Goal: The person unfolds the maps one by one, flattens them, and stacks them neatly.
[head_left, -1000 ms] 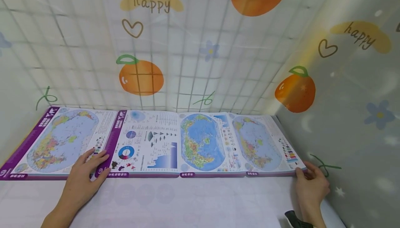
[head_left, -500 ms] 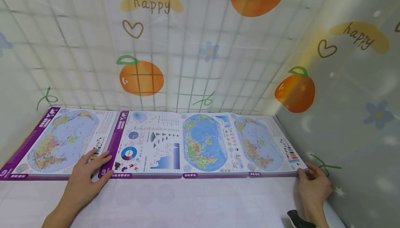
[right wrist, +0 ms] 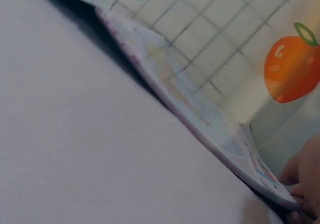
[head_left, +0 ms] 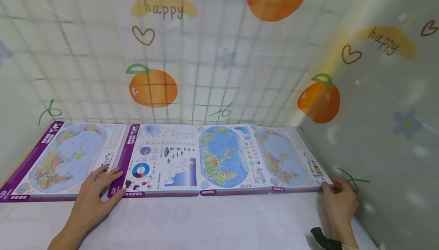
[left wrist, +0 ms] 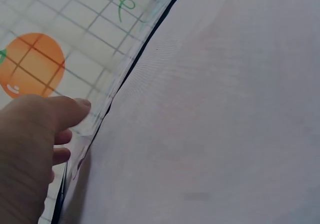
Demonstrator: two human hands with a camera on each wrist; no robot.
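Note:
A long folding world map (head_left: 178, 139) with purple bands lies across the white table, its printed panels side by side and its lettering upside down to me. My left hand (head_left: 90, 193) rests on the near edge with spread fingers, over the join by the second purple band. At the far right corner my right hand (head_left: 340, 200) pinches the map between thumb and fingers. In the right wrist view the map's near edge (right wrist: 200, 139) is raised a little off the table at that end, by the hand (right wrist: 306, 176). The left wrist view shows the thumb of my left hand (left wrist: 30, 139).
White cloth covers the table (head_left: 212, 219) in front of the map. Behind stands a translucent curtain (head_left: 192, 55) with oranges and "happy" prints over a wire grid. A grey curtain wall (head_left: 394, 135) closes the right side. A black strap (head_left: 324, 238) is at my right wrist.
The view has tilted up slightly. The second to fourth panels slide slightly right, then stay about still. Both hands keep their places on the map.

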